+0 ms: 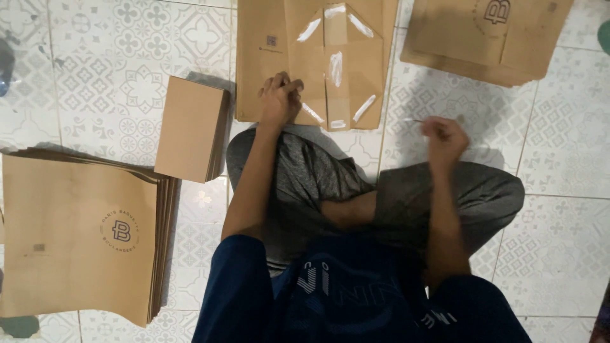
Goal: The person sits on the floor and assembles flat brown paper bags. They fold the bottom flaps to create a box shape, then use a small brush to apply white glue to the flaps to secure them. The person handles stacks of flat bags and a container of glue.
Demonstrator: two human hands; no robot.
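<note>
On the tiled floor, a glued paper bag is pinned flat.
Left hand fingers are curled onto the bag's edge; right hand fingers are pinched around a thin stick; glue is best spread evenly.

The person wears a dark navy short-sleeved shirt (pale printed lettering across the front) and grey heathered trousers.
</note>
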